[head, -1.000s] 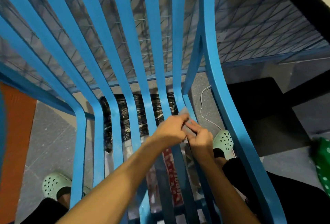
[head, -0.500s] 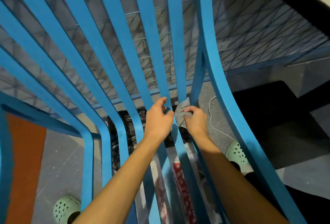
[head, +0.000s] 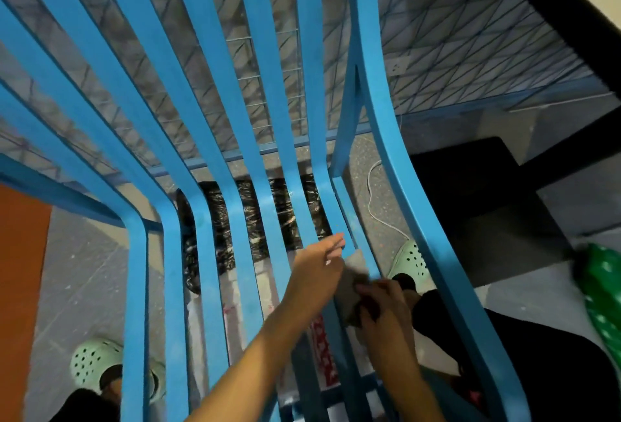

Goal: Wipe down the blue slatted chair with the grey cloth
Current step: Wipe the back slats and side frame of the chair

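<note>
The blue slatted chair [head: 268, 92] fills the head view, its curved slats running from the top down to the seat. The grey cloth [head: 349, 284] is wrapped round the second slat from the right, low down on the seat. My right hand [head: 381, 304] grips the cloth from the right side, blurred by motion. My left hand [head: 317, 267] lies on the same slat just left of the cloth, fingers stretched toward the slat's upper part and touching the cloth's edge.
Under the chair lie a black plastic bag [head: 255, 220] and a red-printed packet [head: 322, 351]. Mint-green clogs [head: 411, 260] stand on the grey floor, one [head: 90, 364] at lower left. A white cable [head: 376, 200], a wire mesh fence [head: 453, 35], a green dotted bag [head: 605, 297].
Both hands and the cloth slid down the slat toward me, from the bend at the backrest onto the seat part. My left hand's fingers have loosened and straightened.
</note>
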`<state>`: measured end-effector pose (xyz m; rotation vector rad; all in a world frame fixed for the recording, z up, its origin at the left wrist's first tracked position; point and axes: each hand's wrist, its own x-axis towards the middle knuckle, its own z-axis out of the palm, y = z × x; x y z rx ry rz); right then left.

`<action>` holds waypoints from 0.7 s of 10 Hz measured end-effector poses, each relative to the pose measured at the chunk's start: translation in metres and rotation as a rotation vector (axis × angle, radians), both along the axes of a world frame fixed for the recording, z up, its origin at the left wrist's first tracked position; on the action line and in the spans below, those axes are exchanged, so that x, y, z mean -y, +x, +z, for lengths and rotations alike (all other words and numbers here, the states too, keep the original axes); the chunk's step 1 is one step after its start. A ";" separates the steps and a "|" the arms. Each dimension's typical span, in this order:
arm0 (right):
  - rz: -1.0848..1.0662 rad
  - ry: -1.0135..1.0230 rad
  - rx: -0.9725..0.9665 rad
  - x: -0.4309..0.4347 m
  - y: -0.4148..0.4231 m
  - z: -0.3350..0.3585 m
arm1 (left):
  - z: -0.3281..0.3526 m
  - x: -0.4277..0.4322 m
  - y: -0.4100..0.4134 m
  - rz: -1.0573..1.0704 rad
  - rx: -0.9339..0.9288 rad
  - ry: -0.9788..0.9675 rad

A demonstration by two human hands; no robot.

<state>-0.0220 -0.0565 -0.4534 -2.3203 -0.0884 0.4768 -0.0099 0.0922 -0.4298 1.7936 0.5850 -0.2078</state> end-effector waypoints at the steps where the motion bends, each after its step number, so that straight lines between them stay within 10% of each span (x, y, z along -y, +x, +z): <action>1: -0.016 0.120 -0.007 0.009 -0.028 0.014 | -0.009 0.023 -0.037 -0.141 0.045 0.191; 2: 0.016 0.149 -0.010 0.009 -0.027 0.006 | -0.006 0.044 -0.056 -0.428 0.179 0.523; 5: -0.028 0.137 -0.066 0.027 -0.021 0.029 | -0.011 0.072 -0.064 -0.282 0.159 0.508; 7: -0.122 0.026 -0.286 0.042 -0.027 0.016 | 0.000 0.039 -0.027 -0.632 -0.068 0.915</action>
